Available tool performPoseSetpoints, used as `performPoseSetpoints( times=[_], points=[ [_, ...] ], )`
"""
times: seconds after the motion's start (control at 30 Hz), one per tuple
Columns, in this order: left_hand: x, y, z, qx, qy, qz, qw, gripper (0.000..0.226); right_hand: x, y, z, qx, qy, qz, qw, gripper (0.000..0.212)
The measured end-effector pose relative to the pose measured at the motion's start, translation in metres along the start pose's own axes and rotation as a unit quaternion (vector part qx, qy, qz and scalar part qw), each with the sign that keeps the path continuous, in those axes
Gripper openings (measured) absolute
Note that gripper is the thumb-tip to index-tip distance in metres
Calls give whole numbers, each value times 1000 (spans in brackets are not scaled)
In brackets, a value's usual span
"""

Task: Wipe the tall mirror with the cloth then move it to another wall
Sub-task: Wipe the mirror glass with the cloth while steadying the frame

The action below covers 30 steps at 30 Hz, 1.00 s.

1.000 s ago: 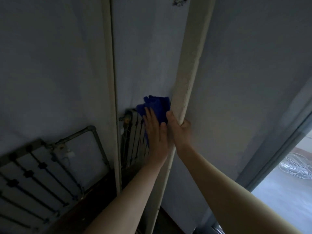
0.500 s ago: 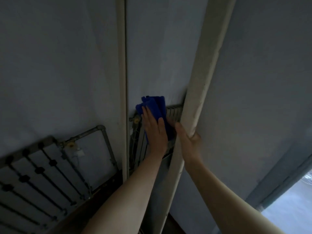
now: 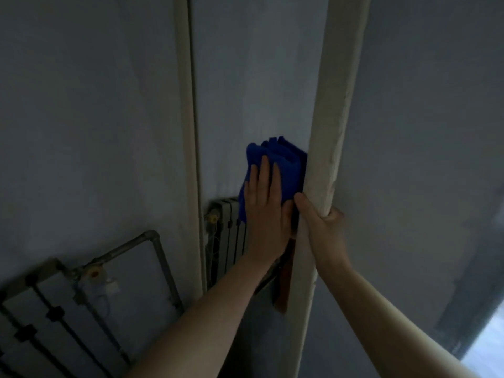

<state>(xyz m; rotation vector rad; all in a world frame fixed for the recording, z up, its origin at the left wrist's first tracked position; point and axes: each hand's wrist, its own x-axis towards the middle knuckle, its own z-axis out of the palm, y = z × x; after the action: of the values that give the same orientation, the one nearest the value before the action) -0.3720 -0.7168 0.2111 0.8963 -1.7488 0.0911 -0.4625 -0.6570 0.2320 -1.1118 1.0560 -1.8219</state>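
Forward, left hand (image 3: 266,211) flat on cloth (image 3: 286,165)

The scene was dim and bluish-grey, lit only by pale daylight at the lower right corner. Details looked soft, and straight lines bowed near the edges.

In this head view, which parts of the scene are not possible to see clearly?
1. Head view: the mirror top and foot, cut off by the picture edges and the arms.
2. Right hand: fingertips hidden behind the frame.
3. Glass under the cloth, covered by it and the left hand.
4. Smears on the glass: too dim to tell.
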Motion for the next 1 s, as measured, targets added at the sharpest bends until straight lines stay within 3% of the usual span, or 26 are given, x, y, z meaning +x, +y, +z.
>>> performPoseSetpoints(
  times=[0.3,0.53,0.73,0.83,0.93,1.0],
  points=[
    [14,-42,8,-41,94,43,994,53,6,20,-7,-45,-36,-104,993,19],
    [26,-138,-12,-30,127,-112,985,55,3,22,-10,-30,-45,-154,987,17],
    [-7,-158,-4,-83,174,-212,958,55,-14,68,-17,-58,-34,-161,985,20],
    [-26,-141,2,-56,161,-169,971,54,-16,78,-21,-43,-27,-176,983,22],
    [-54,-98,13,-64,131,-101,984,53,-17,76,-19,-67,-13,-161,985,54],
    [-71,-64,23,-89,91,-47,991,51,-17,77,-18,-77,-8,-161,984,55]
  ],
)
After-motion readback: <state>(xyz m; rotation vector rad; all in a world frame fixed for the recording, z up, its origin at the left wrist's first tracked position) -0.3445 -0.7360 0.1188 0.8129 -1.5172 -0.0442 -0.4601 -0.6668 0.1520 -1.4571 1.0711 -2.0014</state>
